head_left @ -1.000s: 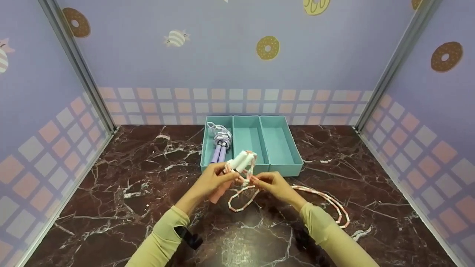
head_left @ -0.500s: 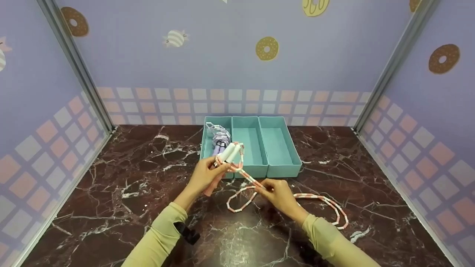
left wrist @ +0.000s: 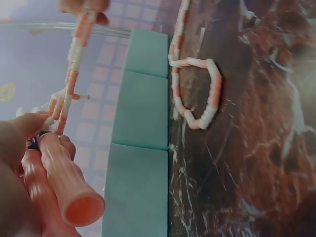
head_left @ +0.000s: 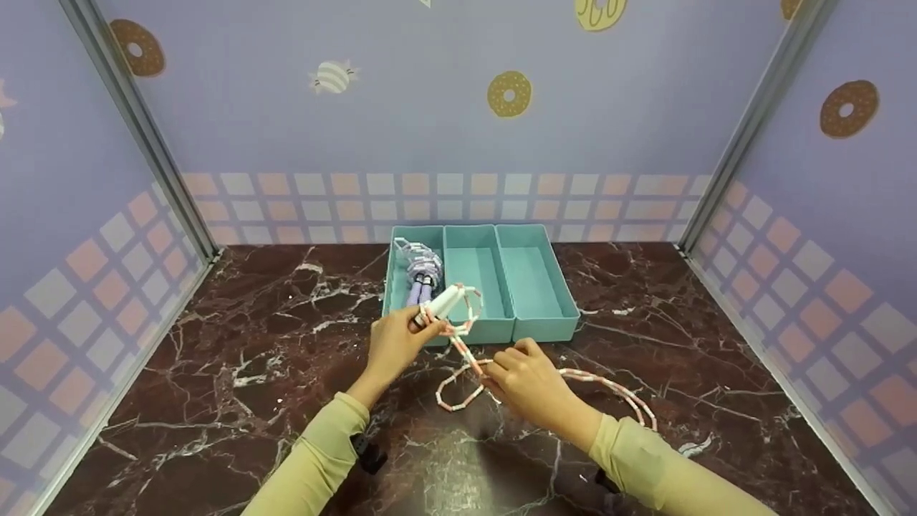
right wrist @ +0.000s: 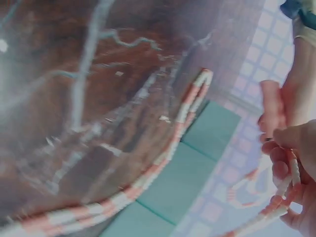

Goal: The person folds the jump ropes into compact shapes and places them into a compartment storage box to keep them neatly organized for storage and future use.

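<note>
My left hand [head_left: 390, 347] grips both handles of a pink-and-white beaded jump rope [head_left: 445, 301], white ends pointing up and away. The left wrist view shows the handles' pink hollow ends [left wrist: 64, 177] below that hand. Some of the beaded cord passes round the handles, with a loop hanging beside their white ends. A doubled stretch of cord [left wrist: 73, 64] runs from there to my right hand [head_left: 530, 380], which holds it between curled fingers. More of the cord [head_left: 609, 387] trails over the table, with one loop lying below my hands.
Behind my hands stands a teal organizer [head_left: 544, 330] with three compartments. A bundled purple jump rope [head_left: 423, 265] lies in its left compartment. The dark marble tabletop [head_left: 286, 308] is enclosed by patterned walls [head_left: 344, 143] at the back and sides.
The handles have shifted left and turned slightly in my left hand. My right hand moved away from them, drawing the doubled cord out between both hands, then its fingers curled further over the cord.
</note>
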`<state>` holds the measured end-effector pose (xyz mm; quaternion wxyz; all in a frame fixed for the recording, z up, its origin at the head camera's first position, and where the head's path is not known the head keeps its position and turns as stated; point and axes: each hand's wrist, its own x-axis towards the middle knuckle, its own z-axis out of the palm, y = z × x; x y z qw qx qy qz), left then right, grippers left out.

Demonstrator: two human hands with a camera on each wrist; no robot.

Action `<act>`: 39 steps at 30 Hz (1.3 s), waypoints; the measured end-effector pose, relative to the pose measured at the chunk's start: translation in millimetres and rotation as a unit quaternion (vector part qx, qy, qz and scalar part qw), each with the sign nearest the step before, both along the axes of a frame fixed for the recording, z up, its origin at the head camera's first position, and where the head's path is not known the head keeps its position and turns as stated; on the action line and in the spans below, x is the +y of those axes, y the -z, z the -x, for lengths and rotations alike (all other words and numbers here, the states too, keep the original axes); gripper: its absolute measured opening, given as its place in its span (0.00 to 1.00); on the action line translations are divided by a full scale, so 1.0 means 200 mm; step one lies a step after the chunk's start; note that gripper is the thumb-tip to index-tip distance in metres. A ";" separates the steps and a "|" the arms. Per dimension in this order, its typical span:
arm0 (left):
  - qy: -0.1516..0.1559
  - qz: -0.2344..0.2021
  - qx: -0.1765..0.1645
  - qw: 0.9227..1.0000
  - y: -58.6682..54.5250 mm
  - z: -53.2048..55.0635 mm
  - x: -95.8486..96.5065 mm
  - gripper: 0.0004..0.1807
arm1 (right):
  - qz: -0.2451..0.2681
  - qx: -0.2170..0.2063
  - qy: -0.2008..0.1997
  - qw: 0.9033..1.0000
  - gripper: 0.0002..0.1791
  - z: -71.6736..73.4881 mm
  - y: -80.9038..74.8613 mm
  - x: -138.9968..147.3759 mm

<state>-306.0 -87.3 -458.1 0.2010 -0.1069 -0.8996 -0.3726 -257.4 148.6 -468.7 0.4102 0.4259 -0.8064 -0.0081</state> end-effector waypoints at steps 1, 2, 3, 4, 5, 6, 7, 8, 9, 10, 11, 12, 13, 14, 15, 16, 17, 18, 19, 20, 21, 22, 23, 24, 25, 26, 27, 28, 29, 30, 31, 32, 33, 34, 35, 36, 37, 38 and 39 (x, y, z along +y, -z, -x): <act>-0.001 0.017 0.009 1.000 0.00 0.00 0.00 0.20 | -0.013 0.014 0.001 1.000 0.13 -0.01 -0.01 0.00; -0.001 0.033 0.018 0.999 0.01 -0.01 0.01 0.20 | -0.026 0.025 0.003 0.999 0.15 -0.01 -0.03 -0.01; 0.001 0.044 0.024 0.999 0.01 -0.01 0.01 0.20 | -0.037 0.034 0.003 0.999 0.16 -0.02 -0.04 -0.01; 0.001 0.056 0.028 0.998 0.02 -0.02 0.01 0.20 | -0.046 0.039 0.003 0.998 0.17 -0.02 -0.05 -0.01; 0.002 0.065 0.030 0.997 0.02 -0.03 0.02 0.20 | -0.052 0.040 0.001 0.998 0.17 -0.03 -0.07 -0.01; 0.004 0.073 0.033 0.997 0.02 -0.03 0.02 0.19 | -0.058 0.038 0.000 0.998 0.18 -0.03 -0.08 -0.01; 0.006 0.081 0.035 0.996 0.03 -0.03 0.02 0.19 | -0.062 0.034 -0.001 0.998 0.18 -0.03 -0.09 0.00; 0.007 0.088 0.038 0.995 0.03 -0.04 0.02 0.19 | -0.065 0.027 -0.003 0.998 0.18 -0.04 -0.10 0.00; 0.008 0.096 0.041 0.995 0.03 -0.04 0.03 0.19 | -0.068 0.019 -0.005 0.997 0.18 -0.04 -0.11 0.00; 0.007 0.105 0.046 0.993 0.03 -0.04 0.03 0.20 | -0.072 0.009 -0.006 0.997 0.17 -0.04 -0.12 0.01; 0.007 0.111 0.051 0.992 0.04 -0.05 0.03 0.20 | -0.076 -0.002 -0.008 0.997 0.16 -0.04 -0.13 0.01; 0.007 0.117 0.056 0.992 0.04 -0.05 0.03 0.20 | -0.081 -0.015 -0.011 0.997 0.15 -0.05 -0.14 0.01; 0.007 0.122 0.061 0.991 0.04 -0.05 0.03 0.20 | -0.086 -0.028 -0.014 0.996 0.14 -0.05 -0.15 0.02; 0.008 0.125 0.065 0.990 0.05 -0.05 0.03 0.20 | -0.090 -0.042 -0.018 0.995 0.13 -0.05 -0.16 0.02; 0.008 0.129 0.069 0.989 0.05 -0.05 0.03 0.20 | -0.096 -0.056 -0.020 0.994 0.12 -0.06 -0.18 0.03; 0.009 0.132 0.073 0.989 0.06 -0.06 0.02 0.20 | -0.101 -0.070 -0.022 0.992 0.11 -0.06 -0.19 0.03; 0.010 0.136 0.075 0.988 0.06 -0.06 0.02 0.20 | -0.109 -0.082 -0.024 0.990 0.10 -0.06 -0.20 0.04; 0.012 0.141 0.076 0.987 0.07 -0.06 0.02 0.20 | -0.118 -0.094 -0.027 0.988 0.09 -0.06 -0.22 0.04; 0.016 0.147 0.075 0.986 0.07 -0.06 0.02 0.21 | -0.129 -0.102 -0.029 0.986 0.09 -0.06 -0.23 0.04; 0.022 0.154 0.073 0.985 0.08 -0.07 0.02 0.21 | -0.141 -0.107 -0.032 0.984 0.08 -0.06 -0.25 0.05; 0.029 0.162 0.071 0.984 0.09 -0.07 0.02 0.20 | -0.154 -0.108 -0.034 0.982 0.06 -0.06 -0.27 0.05; 0.040 0.173 0.068 0.982 0.09 -0.08 0.02 0.20 | -0.166 -0.108 -0.039 0.979 0.06 -0.06 -0.28 0.05; 0.051 0.184 0.063 0.980 0.10 -0.08 0.03 0.20 | -0.177 -0.106 -0.044 0.977 0.05 -0.06 -0.30 0.05; 0.065 0.197 0.060 0.977 0.10 -0.09 0.03 0.19 | -0.186 -0.103 -0.049 0.976 0.05 -0.05 -0.32 0.05; 0.079 0.210 0.058 0.973 0.10 -0.09 0.03 0.18 | -0.192 -0.100 -0.055 0.975 0.06 -0.05 -0.33 0.05; 0.094 0.223 0.058 0.968 0.11 -0.10 0.03 0.17 | -0.196 -0.100 -0.061 0.974 0.06 -0.04 -0.35 0.05; 0.109 0.238 0.060 0.963 0.11 -0.11 0.03 0.17 | -0.199 -0.101 -0.067 0.972 0.06 -0.03 -0.36 0.06; 0.125 0.253 0.062 0.957 0.11 -0.12 0.04 0.16 | -0.197 -0.110 -0.076 0.971 0.06 -0.02 -0.37 0.06; 0.140 0.268 0.066 0.951 0.11 -0.13 0.04 0.16 | -0.195 -0.120 -0.083 0.970 0.06 -0.02 -0.38 0.06; 0.154 0.283 0.071 0.944 0.11 -0.13 0.04 0.16 | -0.191 -0.133 -0.091 0.968 0.06 -0.01 -0.39 0.07; 0.169 0.296 0.075 0.937 0.12 -0.14 0.05 0.16 | -0.187 -0.146 -0.100 0.966 0.05 0.00 -0.40 0.07; 0.182 0.307 0.078 0.931 0.12 -0.15 0.05 0.17 | -0.183 -0.160 -0.107 0.964 0.05 0.02 -0.40 0.08; 0.194 0.316 0.080 0.925 0.12 -0.16 0.06 0.17 | -0.178 -0.176 -0.116 0.961 0.05 0.02 -0.41 0.08; 0.203 0.325 0.085 0.920 0.12 -0.17 0.06 0.17 | -0.172 -0.192 -0.125 0.958 0.04 0.03 -0.41 0.08; 0.210 0.333 0.086 0.915 0.12 -0.18 0.07 0.18 | -0.169 -0.204 -0.133 0.955 0.04 0.04 -0.41 0.09; 0.217 0.340 0.088 0.911 0.12 -0.18 0.07 0.18 | -0.166 -0.218 -0.140 0.952 0.04 0.05 -0.41 0.09; 0.224 0.345 0.091 0.907 0.11 -0.19 0.08 0.17 | -0.163 -0.232 -0.145 0.948 0.04 0.06 -0.41 0.09; 0.232 0.350 0.095 0.903 0.11 -0.20 0.09 0.17 | -0.160 -0.246 -0.150 0.944 0.04 0.07 -0.42 0.09; 0.241 0.354 0.100 0.898 0.11 -0.20 0.10 0.17 | -0.155 -0.261 -0.154 0.940 0.04 0.08 -0.42 0.09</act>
